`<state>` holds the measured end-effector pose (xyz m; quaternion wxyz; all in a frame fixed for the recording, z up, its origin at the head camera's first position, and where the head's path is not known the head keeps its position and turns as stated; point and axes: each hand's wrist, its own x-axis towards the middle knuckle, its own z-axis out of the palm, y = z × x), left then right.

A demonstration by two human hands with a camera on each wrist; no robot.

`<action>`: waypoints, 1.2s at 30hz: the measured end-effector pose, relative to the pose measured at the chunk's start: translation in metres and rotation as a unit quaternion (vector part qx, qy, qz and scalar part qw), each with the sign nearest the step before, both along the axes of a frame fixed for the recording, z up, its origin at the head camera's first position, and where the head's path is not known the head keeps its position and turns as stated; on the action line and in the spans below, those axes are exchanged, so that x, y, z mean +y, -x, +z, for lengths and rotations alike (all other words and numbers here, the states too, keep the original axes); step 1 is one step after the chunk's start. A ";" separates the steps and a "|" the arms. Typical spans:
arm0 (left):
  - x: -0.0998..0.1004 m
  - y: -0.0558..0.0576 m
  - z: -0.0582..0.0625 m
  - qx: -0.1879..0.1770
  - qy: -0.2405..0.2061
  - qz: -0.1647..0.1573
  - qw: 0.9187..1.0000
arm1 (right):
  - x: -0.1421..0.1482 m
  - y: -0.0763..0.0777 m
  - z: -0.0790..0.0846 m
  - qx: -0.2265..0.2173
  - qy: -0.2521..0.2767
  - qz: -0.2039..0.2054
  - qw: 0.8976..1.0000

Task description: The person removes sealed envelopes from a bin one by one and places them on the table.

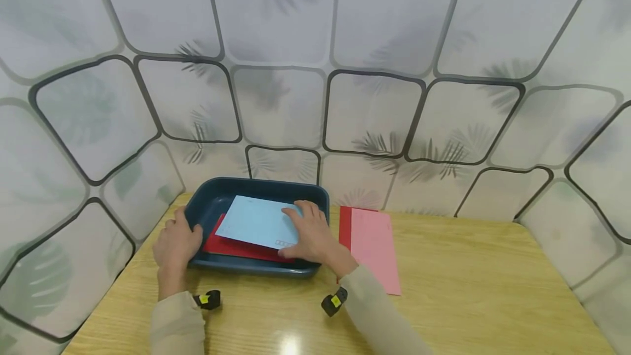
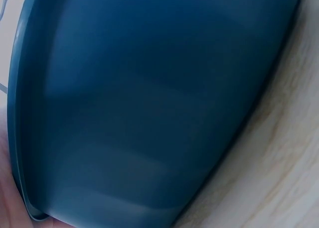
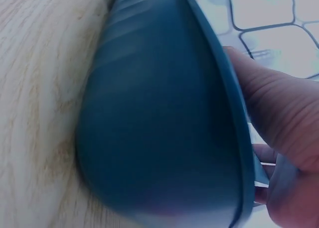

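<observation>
A dark blue plastic tray point(image 1: 251, 271) stands on the table. My left hand point(image 1: 177, 241) grips its left rim, the thumb on the inner side; in the left wrist view the tray's outer wall point(image 2: 134, 103) hides most of the fingers. Inside the tray, a light blue envelope point(image 1: 256, 221) with a row of small printed boxes lies tilted over a red envelope point(image 1: 241, 248). My right hand point(image 1: 314, 234) holds the light blue envelope by its right end, fingers spread over the top and thumb at the near edge. In the right wrist view the thumb point(image 3: 279, 103) shows beside the tray rim.
To the right of the tray, a pink envelope point(image 1: 374, 248) overlaps a red one point(image 1: 345, 229) on the wooden table point(image 1: 468, 289). A patterned curtain point(image 1: 374, 114) hangs behind and around the table. Each wrist wears a small black camera point(image 1: 212, 299).
</observation>
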<state>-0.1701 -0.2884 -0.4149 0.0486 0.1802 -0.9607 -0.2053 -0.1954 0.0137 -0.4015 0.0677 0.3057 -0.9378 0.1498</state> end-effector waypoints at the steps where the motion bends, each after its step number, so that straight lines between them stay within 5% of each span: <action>1: 0.000 0.000 0.000 0.001 0.001 -0.001 1.000 | 0.002 0.000 0.000 0.000 0.005 -0.004 1.000; 20: -0.001 0.003 -0.002 0.008 0.005 -0.007 1.000 | 0.039 -0.008 0.000 -0.037 0.114 -0.056 0.991; 36: 0.000 0.000 -0.001 0.004 0.010 -0.014 1.000 | 0.081 -0.021 -0.008 0.008 0.209 -0.079 0.975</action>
